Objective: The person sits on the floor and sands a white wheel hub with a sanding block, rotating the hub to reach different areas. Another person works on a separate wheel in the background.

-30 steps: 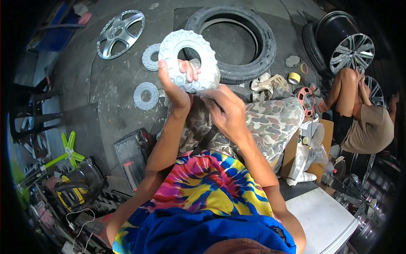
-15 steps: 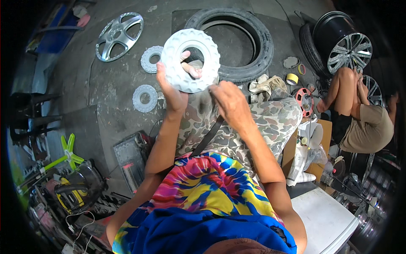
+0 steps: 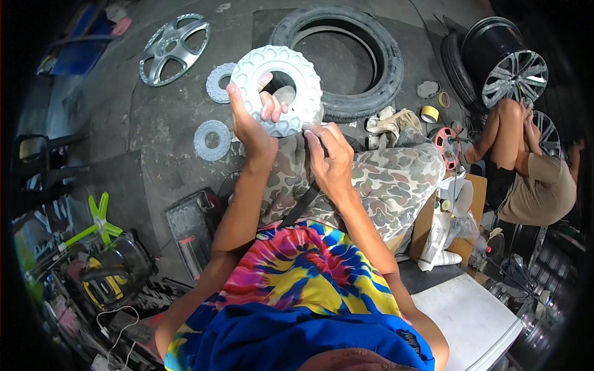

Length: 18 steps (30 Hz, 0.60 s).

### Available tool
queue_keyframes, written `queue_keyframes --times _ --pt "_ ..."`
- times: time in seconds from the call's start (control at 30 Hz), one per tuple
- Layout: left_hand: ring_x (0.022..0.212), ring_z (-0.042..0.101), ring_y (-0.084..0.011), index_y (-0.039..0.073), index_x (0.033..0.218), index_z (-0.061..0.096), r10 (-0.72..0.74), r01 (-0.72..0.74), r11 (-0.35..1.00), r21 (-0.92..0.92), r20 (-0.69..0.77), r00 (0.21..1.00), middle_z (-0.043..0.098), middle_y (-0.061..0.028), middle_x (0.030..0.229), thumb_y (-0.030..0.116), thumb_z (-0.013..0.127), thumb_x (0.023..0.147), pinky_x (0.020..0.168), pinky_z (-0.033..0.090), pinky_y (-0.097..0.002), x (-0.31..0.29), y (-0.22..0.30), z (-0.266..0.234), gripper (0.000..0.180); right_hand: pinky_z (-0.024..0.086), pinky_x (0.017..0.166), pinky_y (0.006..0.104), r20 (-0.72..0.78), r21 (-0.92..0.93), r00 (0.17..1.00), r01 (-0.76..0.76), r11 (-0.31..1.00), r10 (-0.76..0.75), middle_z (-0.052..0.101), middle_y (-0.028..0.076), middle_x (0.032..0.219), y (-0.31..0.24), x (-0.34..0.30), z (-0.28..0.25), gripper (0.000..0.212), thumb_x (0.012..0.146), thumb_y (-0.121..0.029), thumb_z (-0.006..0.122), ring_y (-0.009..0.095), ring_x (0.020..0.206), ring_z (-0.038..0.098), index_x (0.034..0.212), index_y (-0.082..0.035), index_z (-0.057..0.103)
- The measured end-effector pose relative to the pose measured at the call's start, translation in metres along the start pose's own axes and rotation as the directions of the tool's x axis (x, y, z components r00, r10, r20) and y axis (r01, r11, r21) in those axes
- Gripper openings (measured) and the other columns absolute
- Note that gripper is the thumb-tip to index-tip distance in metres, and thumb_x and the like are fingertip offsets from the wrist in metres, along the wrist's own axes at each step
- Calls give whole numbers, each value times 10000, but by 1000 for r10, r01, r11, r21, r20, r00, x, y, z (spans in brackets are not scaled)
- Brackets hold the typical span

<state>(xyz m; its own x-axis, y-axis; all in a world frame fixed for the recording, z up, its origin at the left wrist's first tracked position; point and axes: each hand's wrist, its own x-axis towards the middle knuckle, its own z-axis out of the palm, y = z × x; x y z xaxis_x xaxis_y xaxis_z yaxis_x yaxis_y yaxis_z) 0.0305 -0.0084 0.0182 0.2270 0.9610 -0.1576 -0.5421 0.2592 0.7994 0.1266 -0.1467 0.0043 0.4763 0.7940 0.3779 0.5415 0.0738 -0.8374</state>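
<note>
My left hand (image 3: 252, 121) holds up a pale grey ring-shaped wheel part (image 3: 277, 88) with a scalloped rim, fingers through its centre hole. My right hand (image 3: 329, 154) is just below the ring's lower right edge, fingers pinched together at its rim; what they pinch is too small to tell. Both hands are above my lap in camouflage trousers (image 3: 383, 179).
A black tyre (image 3: 365, 55) lies on the concrete floor ahead, with two flat grey discs (image 3: 212, 140) and a silver hubcap (image 3: 172, 47) to the left. A seated person (image 3: 526, 167) is at right beside alloy wheels (image 3: 513, 74). Tape rolls (image 3: 429, 114), rags, tools and a white board (image 3: 470, 321) surround me.
My left hand raised and turned the ring so its face now points more toward me. My right hand moved from my lap up to the ring's lower edge.
</note>
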Motion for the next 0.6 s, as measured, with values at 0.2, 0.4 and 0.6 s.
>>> queue_keyframes --times 0.2,0.4,0.6 --pt "579 382 -139 -153 1354 628 4 -4 1000 -17 -8 1000 331 31 614 659 254 1219 691 467 -377 -2 0 0 904 553 745 386 178 95 983 21 995 -38 708 168 947 -4 10 -24 180 1003 65 755 288 791 686 1173 34 805" --pt "568 396 -146 -159 1347 632 2 -5 998 -57 -43 999 341 17 620 652 263 1224 664 481 -376 -3 -3 4 899 580 756 427 163 0 966 202 979 -199 708 176 945 -8 10 -7 225 938 110 779 354 821 713 1147 27 791" --pt "574 393 -146 -145 1352 631 38 -39 999 -13 -44 998 339 21 624 645 263 1225 681 483 -382 -5 -2 5 882 593 774 434 249 143 957 117 983 -150 726 181 967 -4 1 -12 222 935 97 774 381 877 742 1145 26 787"
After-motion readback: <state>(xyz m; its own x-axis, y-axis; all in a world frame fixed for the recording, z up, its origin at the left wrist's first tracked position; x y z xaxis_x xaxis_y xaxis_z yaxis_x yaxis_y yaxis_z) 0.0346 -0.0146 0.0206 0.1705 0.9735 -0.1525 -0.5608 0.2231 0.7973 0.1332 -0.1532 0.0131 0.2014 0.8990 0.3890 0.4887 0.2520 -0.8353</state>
